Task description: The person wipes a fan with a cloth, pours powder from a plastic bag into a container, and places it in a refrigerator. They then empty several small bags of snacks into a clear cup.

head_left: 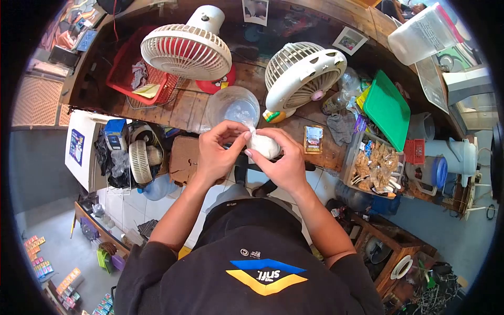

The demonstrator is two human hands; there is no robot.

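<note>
A small clear plastic bag (265,147) filled with something white is between my two hands, over the front edge of the wooden table. My left hand (223,147) pinches the twisted neck of the bag between thumb and fingertips. Around the bag's rounded body curl the thumb and fingers of my right hand (283,165). Just behind my left hand stands a clear round tub (234,97), its contents hard to make out. To the right of my right hand, a brown and blue sachet (313,139) lies flat on the table.
Two white fans, one at the left (186,52) and one at the right (304,79), stand behind the tub. A red basket (118,73) is at the far left. On the right are a green lid (387,111) and a container of brown snacks (374,165).
</note>
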